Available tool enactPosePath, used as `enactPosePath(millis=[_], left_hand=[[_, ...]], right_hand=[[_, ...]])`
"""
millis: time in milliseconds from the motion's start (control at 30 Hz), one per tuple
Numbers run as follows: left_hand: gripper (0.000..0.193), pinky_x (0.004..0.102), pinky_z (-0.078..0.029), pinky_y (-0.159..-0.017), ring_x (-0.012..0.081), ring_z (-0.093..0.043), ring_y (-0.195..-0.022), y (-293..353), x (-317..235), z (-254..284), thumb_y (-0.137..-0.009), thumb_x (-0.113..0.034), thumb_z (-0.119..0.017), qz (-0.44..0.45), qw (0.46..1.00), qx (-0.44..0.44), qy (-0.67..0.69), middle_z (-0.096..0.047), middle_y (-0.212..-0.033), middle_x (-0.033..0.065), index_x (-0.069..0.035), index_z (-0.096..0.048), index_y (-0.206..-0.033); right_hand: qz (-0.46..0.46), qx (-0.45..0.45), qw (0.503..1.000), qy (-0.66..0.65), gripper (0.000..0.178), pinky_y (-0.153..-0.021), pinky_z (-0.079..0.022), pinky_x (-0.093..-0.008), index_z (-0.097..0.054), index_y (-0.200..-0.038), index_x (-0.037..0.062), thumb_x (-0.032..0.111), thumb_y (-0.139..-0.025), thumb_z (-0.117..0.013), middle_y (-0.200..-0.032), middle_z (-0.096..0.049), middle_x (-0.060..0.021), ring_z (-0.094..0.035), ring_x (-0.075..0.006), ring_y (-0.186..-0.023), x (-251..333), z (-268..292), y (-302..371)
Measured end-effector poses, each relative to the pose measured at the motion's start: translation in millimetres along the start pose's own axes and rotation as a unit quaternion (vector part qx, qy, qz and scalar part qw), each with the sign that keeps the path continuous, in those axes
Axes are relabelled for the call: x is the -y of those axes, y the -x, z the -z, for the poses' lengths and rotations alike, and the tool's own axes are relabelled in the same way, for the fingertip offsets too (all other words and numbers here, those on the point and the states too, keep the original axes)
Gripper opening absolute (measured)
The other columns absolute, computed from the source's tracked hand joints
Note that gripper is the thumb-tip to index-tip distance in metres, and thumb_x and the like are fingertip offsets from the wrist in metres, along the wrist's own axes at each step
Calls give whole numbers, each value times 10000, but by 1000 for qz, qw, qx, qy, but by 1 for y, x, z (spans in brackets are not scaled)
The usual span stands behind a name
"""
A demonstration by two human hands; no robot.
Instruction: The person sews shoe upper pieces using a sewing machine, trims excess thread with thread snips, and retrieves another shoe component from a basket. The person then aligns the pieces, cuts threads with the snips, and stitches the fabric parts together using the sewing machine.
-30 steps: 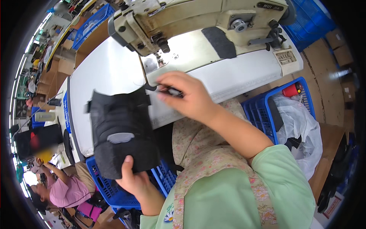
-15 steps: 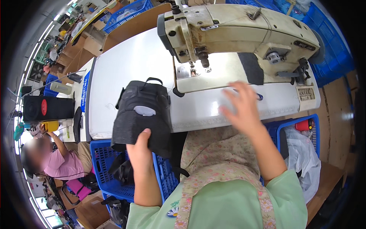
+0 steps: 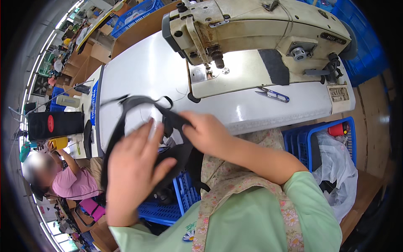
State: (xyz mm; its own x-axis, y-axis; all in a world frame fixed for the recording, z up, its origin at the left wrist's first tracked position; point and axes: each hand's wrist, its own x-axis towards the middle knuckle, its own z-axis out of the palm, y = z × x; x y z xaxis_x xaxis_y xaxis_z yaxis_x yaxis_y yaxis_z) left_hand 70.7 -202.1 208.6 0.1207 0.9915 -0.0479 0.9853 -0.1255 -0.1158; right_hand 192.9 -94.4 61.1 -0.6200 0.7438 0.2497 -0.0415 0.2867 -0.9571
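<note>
A black fabric piece (image 3: 178, 154) with a small loop hangs spread between my hands in front of the table's near edge, its outline smeared by motion. My right hand (image 3: 208, 132) grips its right upper edge between thumb and fingers. My left hand (image 3: 136, 170) lies over its middle with fingers stretched out and thumb apart, somewhat blurred. Beyond stands a cream sewing machine (image 3: 260, 31). Thread snips (image 3: 273, 95) with blue handles lie on the white tabletop, right of my hands.
Below the table's edge, a blue crate (image 3: 184, 191) sits left and another blue crate (image 3: 300, 140) right, with a clear plastic bag (image 3: 331, 168) in it. A black box-shaped device (image 3: 54, 125) stands far left, near a seated person in pink (image 3: 73, 182).
My right hand has come left from above the table and taken the fabric's edge. My left hand has moved from its lower edge onto its middle. The fabric has turned and opened out.
</note>
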Motion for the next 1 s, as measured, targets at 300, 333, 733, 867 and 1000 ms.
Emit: enactPosePath(millis=[300,333,733,867,1000], left_hand=[[479,406,-355,-1079,342,-454,-1283,-75,88,24,-764,-152,-724,42,998,14,39,-485,-1391,128,-57,-596,-1215],[449,402,-379,-1055,341,-489,-1246,-85,93,22,-768,-132,-712,78,993,37,81,-525,-1349,125,-48,-605,-1196],[423,388,-470,-903,356,-601,-1001,-139,57,-40,-711,112,-480,-2,996,40,80,-612,-1099,170,4,-674,-1071],[424,392,-478,-883,361,-605,-997,-159,67,-45,-714,112,-473,5,994,38,100,-618,-1088,187,-6,-687,-1060],[406,401,-477,-880,369,-599,-1009,-181,77,-44,-729,85,-491,11,997,36,66,-625,-1082,200,-9,-669,-1082]], right_hand=[[-355,113,880,-295,213,-474,-490,-274,-602,-959,-26,119,-854,-487,-789,-677,-128,-652,-205,-633,-54,50,-28],[-367,135,872,-296,200,-468,-482,-263,-599,-946,-19,116,-861,-479,-785,-676,-127,-650,-195,-628,-55,54,-29],[-10,-6,992,129,362,-772,-491,-311,-617,-1138,30,-21,-780,-608,-942,-642,-112,-634,-220,-880,-67,82,0],[-17,222,972,81,430,-946,-455,-393,-611,-1126,-1,-19,-697,-582,-1095,-633,-190,-575,-338,-1078,-77,96,-11],[95,230,961,118,330,-979,-433,-413,-641,-1054,-23,19,-731,-589,-1133,-631,-188,-556,-324,-1137,-85,101,-18]])
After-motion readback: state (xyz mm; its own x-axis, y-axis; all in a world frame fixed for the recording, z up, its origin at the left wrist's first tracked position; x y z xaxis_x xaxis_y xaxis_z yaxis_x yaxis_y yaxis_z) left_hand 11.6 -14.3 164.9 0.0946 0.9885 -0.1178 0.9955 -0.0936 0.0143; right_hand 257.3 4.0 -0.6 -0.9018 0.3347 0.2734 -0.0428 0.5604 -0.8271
